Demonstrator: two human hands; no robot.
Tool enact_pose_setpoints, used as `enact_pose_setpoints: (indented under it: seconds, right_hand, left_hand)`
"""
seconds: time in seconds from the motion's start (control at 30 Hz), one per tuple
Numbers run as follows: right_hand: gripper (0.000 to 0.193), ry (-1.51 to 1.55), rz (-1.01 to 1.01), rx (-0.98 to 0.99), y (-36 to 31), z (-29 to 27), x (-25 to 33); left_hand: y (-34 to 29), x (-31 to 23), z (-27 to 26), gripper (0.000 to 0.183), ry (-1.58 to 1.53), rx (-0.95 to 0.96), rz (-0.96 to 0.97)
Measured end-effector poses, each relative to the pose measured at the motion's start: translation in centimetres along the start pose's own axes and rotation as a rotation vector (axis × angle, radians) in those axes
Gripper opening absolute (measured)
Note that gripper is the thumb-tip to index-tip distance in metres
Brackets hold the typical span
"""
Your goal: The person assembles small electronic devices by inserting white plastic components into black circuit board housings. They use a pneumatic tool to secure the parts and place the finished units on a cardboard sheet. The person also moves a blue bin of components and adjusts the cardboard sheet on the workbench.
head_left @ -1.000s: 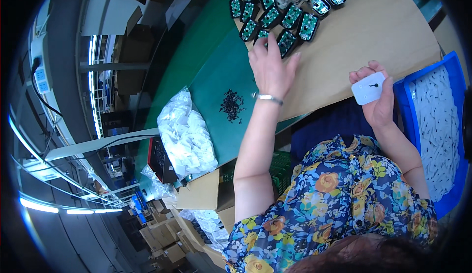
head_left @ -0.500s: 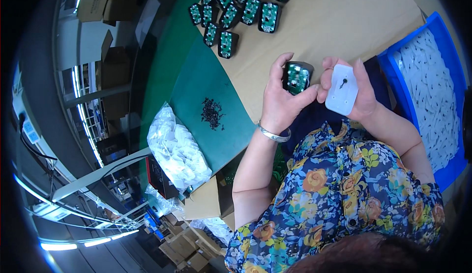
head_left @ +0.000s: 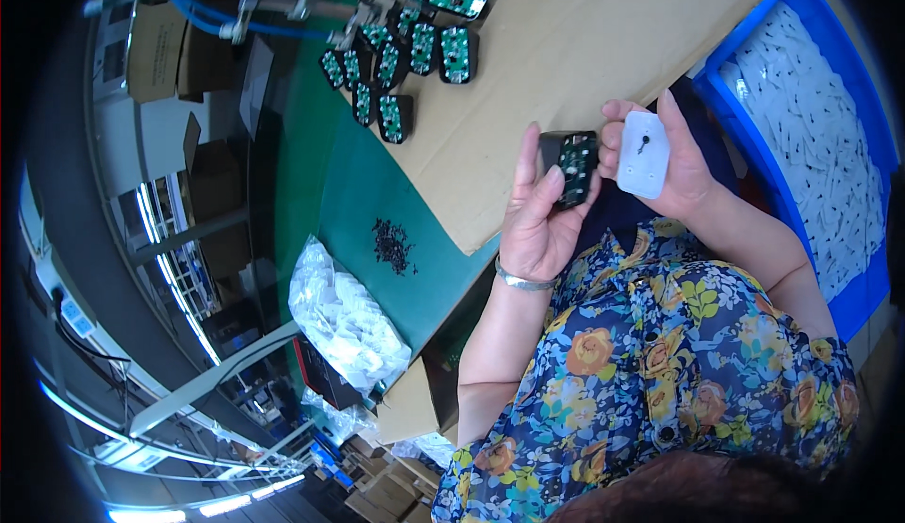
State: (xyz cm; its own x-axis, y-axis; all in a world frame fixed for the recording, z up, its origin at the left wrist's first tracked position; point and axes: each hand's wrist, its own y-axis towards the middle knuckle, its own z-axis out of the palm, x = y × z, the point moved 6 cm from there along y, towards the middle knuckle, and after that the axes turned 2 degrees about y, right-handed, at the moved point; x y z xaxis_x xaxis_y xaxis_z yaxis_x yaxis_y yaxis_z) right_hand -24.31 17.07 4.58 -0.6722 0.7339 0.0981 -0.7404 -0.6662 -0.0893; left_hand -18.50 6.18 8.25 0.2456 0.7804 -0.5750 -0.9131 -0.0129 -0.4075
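Note:
My left hand [head_left: 539,226] grips a black plastic housing with a green circuit board [head_left: 576,163] in it, thumb over the board's edge and the housing's side showing. Close on its right, my right hand [head_left: 690,170] holds a white plastic cover [head_left: 643,170] with rounded corners, its face upward. On that cover sits a small black piece with a thin tail, and small holes show below it. The two parts are apart, held above the lap beside the table's near edge.
Several black housings with green boards [head_left: 456,55] lie on the brown cardboard sheet [head_left: 547,61]. A pile of small black parts [head_left: 391,246] and a bag of white pieces [head_left: 344,320] rest on the green mat [head_left: 429,269]. Right: a blue bin [head_left: 863,311] of white covers. Metal tooling [head_left: 372,5] overhangs far left.
My left hand has tilted the housing so its side shows, and the thumb has moved onto the board. The whole view has shifted, and metal tooling with blue hoses now shows at the top.

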Motion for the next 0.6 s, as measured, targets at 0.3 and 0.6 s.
enact_pose_setpoints:
  seconds: [0.3, 0.6]
  right_hand:
    - [0.081, -0.012, -0.072, -0.058, 0.0, 1.4, -0.6]
    - [0.079, -0.045, -0.077, -0.075, -0.2, 0.9, -0.9]
  left_hand:
    - [-0.5, -0.2, 5.2, 0.065, 1.262, -0.006, 0.801]
    - [0.8, 1.4, 4.5, 0.06, 1.329, -0.008, 0.74]
